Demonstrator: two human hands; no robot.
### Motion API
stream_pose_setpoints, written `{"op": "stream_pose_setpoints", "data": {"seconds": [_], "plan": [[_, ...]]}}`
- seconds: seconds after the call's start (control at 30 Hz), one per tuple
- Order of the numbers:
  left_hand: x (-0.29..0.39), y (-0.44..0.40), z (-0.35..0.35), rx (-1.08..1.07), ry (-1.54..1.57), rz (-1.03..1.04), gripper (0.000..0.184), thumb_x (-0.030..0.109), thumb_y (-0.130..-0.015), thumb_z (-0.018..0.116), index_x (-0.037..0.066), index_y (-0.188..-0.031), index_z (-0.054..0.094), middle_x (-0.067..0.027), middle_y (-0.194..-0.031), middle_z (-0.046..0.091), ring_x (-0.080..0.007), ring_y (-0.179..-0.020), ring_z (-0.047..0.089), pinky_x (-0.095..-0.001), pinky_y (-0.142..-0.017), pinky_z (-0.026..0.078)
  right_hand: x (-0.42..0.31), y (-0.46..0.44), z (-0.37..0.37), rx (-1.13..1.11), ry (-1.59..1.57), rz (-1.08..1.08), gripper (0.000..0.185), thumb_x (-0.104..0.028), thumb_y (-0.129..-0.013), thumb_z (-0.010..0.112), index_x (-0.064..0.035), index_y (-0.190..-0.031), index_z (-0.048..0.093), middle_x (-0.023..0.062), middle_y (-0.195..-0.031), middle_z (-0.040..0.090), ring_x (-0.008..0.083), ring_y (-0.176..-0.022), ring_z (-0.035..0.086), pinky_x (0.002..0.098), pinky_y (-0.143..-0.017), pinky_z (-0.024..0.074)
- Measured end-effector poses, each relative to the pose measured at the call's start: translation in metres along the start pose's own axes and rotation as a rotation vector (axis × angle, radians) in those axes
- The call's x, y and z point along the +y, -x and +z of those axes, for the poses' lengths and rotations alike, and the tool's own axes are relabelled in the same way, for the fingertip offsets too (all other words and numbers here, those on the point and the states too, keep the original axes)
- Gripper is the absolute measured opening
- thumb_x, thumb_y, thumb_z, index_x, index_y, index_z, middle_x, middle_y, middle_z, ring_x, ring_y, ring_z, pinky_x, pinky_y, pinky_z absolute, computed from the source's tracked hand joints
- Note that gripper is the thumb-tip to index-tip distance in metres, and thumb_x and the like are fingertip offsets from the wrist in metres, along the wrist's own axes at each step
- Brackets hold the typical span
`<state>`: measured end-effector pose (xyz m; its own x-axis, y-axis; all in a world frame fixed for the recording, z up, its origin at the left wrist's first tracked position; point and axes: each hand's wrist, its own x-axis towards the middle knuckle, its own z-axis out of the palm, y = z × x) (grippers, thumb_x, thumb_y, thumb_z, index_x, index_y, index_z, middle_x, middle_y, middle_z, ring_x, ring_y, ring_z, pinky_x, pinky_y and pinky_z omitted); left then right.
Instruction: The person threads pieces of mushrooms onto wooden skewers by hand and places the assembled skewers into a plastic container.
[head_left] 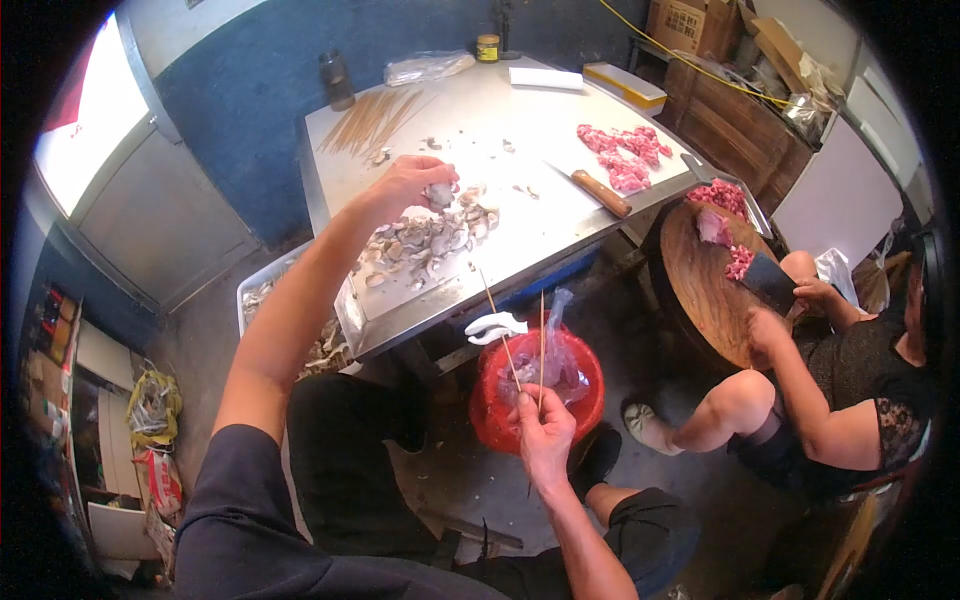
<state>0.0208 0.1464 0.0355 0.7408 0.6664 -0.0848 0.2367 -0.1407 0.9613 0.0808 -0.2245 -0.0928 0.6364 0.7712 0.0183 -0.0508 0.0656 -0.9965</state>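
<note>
My left hand [408, 184] is over the table, its fingers closed on a grey-white mushroom piece [438, 197]. Just below it lies a loose pile of cut mushroom pieces [428, 245]. Lower down, my right hand [547, 432] pinches two thin wooden skewers [542, 345], which point upward. A bright white piece [496, 327], probably mushroom, sits partway along the left skewer; the other one looks bare. Beneath the skewers stands a red bucket [487, 425] with a clear plastic bag [562, 365] in it.
Bare skewers [370, 122] lie at the table's far left. Pink meat pieces [625, 155] and a wooden-handled knife [600, 193] are on the right. A co-worker sits there with a cleaver [768, 283] at a round chopping block [700, 290]. A white crate [245, 310] stands left.
</note>
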Motion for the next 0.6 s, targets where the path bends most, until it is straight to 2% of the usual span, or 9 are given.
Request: {"op": "stream_pose_setpoints", "data": {"seconds": [0.13, 0.2, 0.33, 0.4, 0.53, 0.6], "plan": [[-0.008, 0.003, -0.015, 0.007, 0.149, -0.067, 0.026, 0.022, -0.095, 0.056, 0.001, -0.11, 0.063, -0.01, -0.103, 0.065, -0.0179, -0.091, 0.062, -0.0326, -0.078, 0.052, 0.003, 0.0, -0.001, 0.0, -0.008, 0.018, 0.016, -0.012, -0.097, 0.056, 0.0002, -0.105, 0.061, -0.0017, -0.073, 0.059, 0.0025, -0.062, 0.049, 0.017, -0.054, 0.0367], [-0.012, 0.007, -0.021, -0.055, 0.27, -0.024, 0.028, 0.015, -0.089, 0.06, -0.003, -0.111, 0.061, -0.0124, -0.107, 0.062, -0.0196, -0.095, 0.061, -0.0341, -0.079, 0.053, 0.002, 0.0, -0.001, -0.001, -0.019, 0.029, 0.016, -0.012, -0.097, 0.056, 0.0002, -0.105, 0.061, -0.0016, -0.073, 0.059, 0.0024, -0.061, 0.048, 0.0168, -0.054, 0.0363], [-0.019, 0.016, -0.024, -0.089, 0.233, 0.03, 0.032, 0.011, -0.086, 0.064, -0.004, -0.114, 0.058, -0.0131, -0.107, 0.061, -0.0192, -0.096, 0.061, -0.0333, -0.078, 0.053, 0.001, 0.001, -0.001, -0.013, -0.008, 0.022, 0.016, -0.012, -0.097, 0.056, 0.0, -0.105, 0.061, -0.0015, -0.073, 0.059, 0.0024, -0.061, 0.048, 0.0168, -0.054, 0.0363], [-0.022, 0.018, -0.026, -0.031, 0.205, 0.03, 0.03, 0.007, -0.087, 0.064, -0.001, -0.116, 0.057, -0.0097, -0.1, 0.062, -0.0215, -0.095, 0.065, -0.0323, -0.075, 0.052, 0.0, 0.001, -0.001, -0.012, -0.033, 0.044, 0.015, -0.011, -0.097, 0.056, -0.0002, -0.105, 0.061, -0.0018, -0.072, 0.059, 0.0024, -0.062, 0.049, 0.0171, -0.055, 0.0367], [-0.008, 0.033, -0.019, 0.076, 0.084, 0.007, 0.03, 0.006, -0.087, 0.063, -0.001, -0.116, 0.057, -0.0089, -0.1, 0.061, -0.0218, -0.094, 0.066, -0.0307, -0.072, 0.052, 0.003, 0.001, -0.001, -0.008, -0.008, -0.008, 0.014, -0.011, -0.097, 0.056, -0.0004, -0.104, 0.062, -0.0019, -0.072, 0.059, 0.0026, -0.062, 0.05, 0.0174, -0.055, 0.0375], [-0.005, 0.038, -0.019, 0.056, 0.141, 0.0, 0.031, 0.005, -0.086, 0.063, -0.001, -0.116, 0.057, -0.0099, -0.102, 0.061, -0.0215, -0.09, 0.067, -0.0293, -0.068, 0.052, 0.002, 0.001, 0.0, 0.028, -0.004, 0.011, 0.015, -0.011, -0.095, 0.058, 0.0004, -0.1, 0.065, -0.0013, -0.069, 0.06, 0.0054, -0.064, 0.054, 0.0226, -0.059, 0.0447]]}}
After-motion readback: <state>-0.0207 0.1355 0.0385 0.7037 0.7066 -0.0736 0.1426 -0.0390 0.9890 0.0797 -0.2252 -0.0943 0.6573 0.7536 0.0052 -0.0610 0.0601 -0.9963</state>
